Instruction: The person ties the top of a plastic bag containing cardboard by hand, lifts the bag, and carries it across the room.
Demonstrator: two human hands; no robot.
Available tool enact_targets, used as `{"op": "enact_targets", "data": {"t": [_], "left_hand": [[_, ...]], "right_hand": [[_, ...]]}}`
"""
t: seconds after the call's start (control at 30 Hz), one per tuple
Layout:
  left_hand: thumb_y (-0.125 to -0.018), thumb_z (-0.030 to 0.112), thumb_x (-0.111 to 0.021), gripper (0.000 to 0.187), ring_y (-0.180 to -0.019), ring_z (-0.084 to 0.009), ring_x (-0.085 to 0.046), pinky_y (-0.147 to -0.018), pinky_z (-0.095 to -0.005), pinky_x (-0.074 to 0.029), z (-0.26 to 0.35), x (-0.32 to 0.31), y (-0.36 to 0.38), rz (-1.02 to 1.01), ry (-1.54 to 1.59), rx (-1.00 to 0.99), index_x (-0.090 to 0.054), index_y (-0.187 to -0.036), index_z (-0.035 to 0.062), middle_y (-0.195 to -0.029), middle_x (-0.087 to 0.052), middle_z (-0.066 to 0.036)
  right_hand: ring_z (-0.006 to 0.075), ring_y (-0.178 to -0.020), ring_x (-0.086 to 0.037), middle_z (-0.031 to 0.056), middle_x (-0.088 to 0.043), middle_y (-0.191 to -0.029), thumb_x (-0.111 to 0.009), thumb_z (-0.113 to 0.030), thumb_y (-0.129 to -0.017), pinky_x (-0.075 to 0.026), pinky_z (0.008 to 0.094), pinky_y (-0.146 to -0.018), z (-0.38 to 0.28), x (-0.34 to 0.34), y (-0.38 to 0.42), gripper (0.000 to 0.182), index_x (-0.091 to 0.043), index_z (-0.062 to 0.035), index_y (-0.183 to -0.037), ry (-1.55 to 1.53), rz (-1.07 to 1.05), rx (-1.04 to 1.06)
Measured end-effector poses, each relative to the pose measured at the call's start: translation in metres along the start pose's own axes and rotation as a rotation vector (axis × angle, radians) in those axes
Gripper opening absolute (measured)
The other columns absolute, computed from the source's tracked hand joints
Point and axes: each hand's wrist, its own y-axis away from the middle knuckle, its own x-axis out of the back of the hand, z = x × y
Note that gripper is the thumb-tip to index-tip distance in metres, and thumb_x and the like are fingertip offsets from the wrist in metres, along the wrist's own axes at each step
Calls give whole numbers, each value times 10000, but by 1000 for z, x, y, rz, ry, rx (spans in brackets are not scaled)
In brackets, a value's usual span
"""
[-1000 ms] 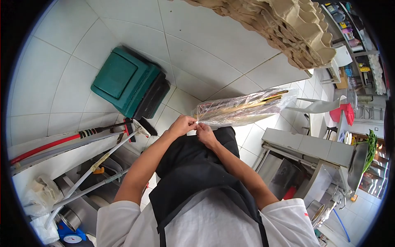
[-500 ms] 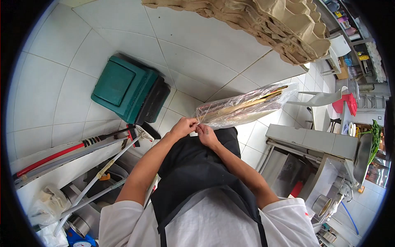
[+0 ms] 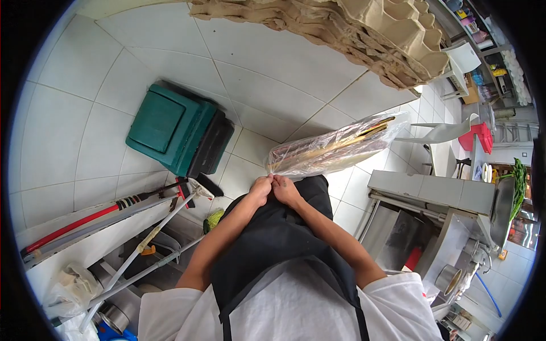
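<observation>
A long clear plastic bag (image 3: 335,149) with flat brownish and yellow-edged pieces inside lies ahead of me, its near end gathered to a point. My left hand (image 3: 261,190) is closed at that gathered end, fingers pinching the plastic. Right beside it, touching, my right hand (image 3: 285,189) is closed on the same end. What the fingertips do in detail is hidden by the knuckles. Below both hands is my black apron (image 3: 273,227).
A green bin (image 3: 159,125) with a black base stands against the tiled wall at left. Stacked egg trays (image 3: 341,34) jut in overhead. A red-handled pole (image 3: 74,224) leans at lower left. A white chair (image 3: 441,133) and a tiled counter (image 3: 432,192) are at right.
Both hands have drawn slightly down toward me and closer together at the bag's end. A green striped object has come into view beside my left forearm.
</observation>
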Motion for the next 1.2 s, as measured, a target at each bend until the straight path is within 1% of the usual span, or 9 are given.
{"op": "enact_targets", "data": {"t": [0.07,0.4,0.6,0.67,0.7,0.77,0.83,0.97,1.2], "left_hand": [[-873,265,-434,294,-874,-150,-473,-764,-275,-358,2,-2,-3,125,3,-11,-547,-931,0,-929,-554,-92],[-837,295,-501,236,-695,-130,-502,-658,-281,-399,17,0,-6,56,346,100,-574,-802,73,-747,-571,-2],[-859,234,-464,213,-593,-129,-528,-542,-250,-427,3,11,2,-63,105,8,-562,-792,58,-726,-575,-40],[-869,188,-433,222,-598,-111,-536,-527,-246,-426,14,2,25,82,-280,-287,-552,-765,31,-713,-577,-43],[-852,170,-428,216,-628,-214,-581,-548,-327,-447,8,6,21,113,-450,-380,-540,-765,7,-689,-592,-109],[-836,160,-425,198,-657,-284,-573,-577,-371,-443,10,1,31,207,-719,-523,-534,-771,8,-690,-582,-153],[-792,140,-417,162,-739,-419,-513,-647,-469,-408,12,-2,37,294,-970,-682,-521,-783,17,-730,-545,-235],[-790,123,-410,149,-736,-404,-526,-649,-471,-403,9,5,42,300,-1116,-680,-510,-766,15,-732,-554,-218],[-803,124,-413,206,-796,-396,-528,-691,-461,-414,11,2,48,140,-1015,-718,-538,-935,29,-826,-558,-226]], "right_hand": [[397,-780,-529,236,-553,-815,-423,-161,-805,-418,424,-671,-2,2,1,216,-530,8,-886,99,-25,-8],[397,-734,-536,223,-561,-770,-448,-148,-792,-426,431,-641,0,7,-1,195,-550,4,-861,52,35,116],[260,-609,-568,150,-577,-670,-439,-191,-834,-431,348,-575,8,5,13,251,-572,15,-777,-202,-57,-14],[158,-595,-537,98,-569,-646,-450,-222,-845,-413,281,-557,-21,28,21,301,-582,31,-747,-336,-116,-446],[158,-595,-537,98,-569,-646,-450,-222,-845,-413,281,-557,-20,27,20,301,-582,31,-747,-340,-115,-447],[89,-553,-462,29,-561,-671,-467,-216,-850,-378,223,-524,-11,19,14,294,-597,8,-711,-326,-49,-364],[90,-559,-467,32,-568,-677,-487,-212,-839,-381,224,-525,-5,4,5,274,-603,7,-722,-477,-40,-343],[120,-621,-512,41,-576,-712,-524,-148,-803,-406,248,-553,11,-14,-3,178,-602,9,-772,-737,-24,-440],[191,-688,-507,109,-549,-784,-517,-87,-732,-399,326,-583,-6,-23,-8,154,-562,28,-824,-1003,223,-696]]}}
